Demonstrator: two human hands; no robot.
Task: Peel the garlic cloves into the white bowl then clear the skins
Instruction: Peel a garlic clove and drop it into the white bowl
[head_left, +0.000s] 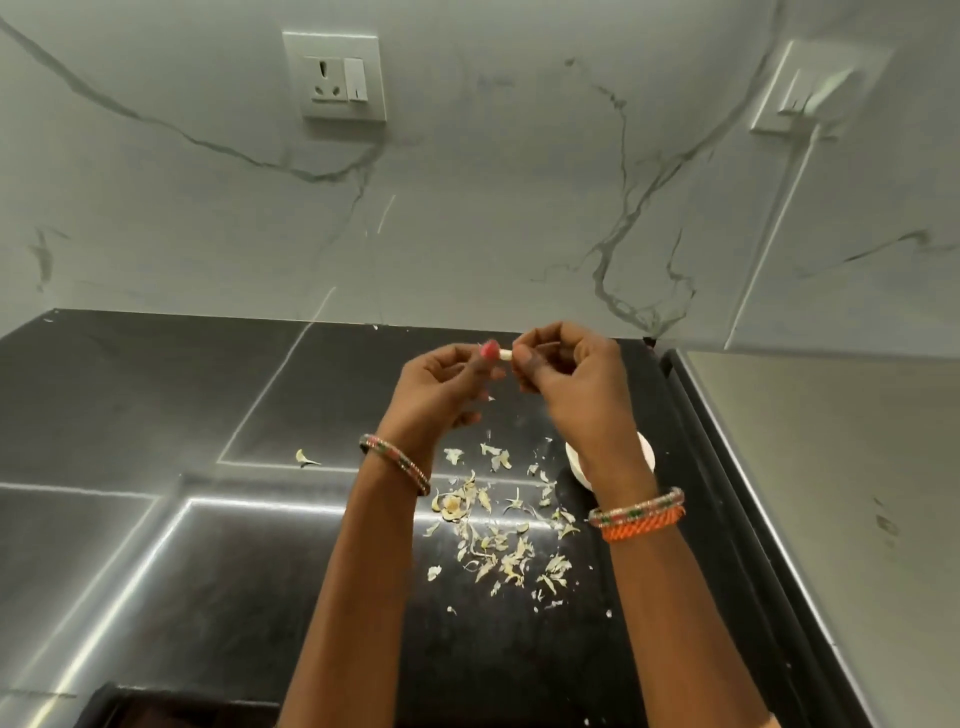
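Both my hands are raised above the black counter (208, 405), pinching one small pale garlic clove (504, 355) between them. My left hand (441, 389) holds its left end with thumb and fingertips. My right hand (566, 379) pinches its right end, fingers curled. The white bowl (647, 452) sits on the counter below my right wrist, mostly hidden by it. Several dry garlic skins (498, 535) lie scattered on the counter between my forearms.
One stray skin piece (305, 458) lies apart to the left. A marble wall with a socket plate (343, 78) rises behind the counter. A steel surface (841, 467) adjoins the counter on the right, past a raised black edge.
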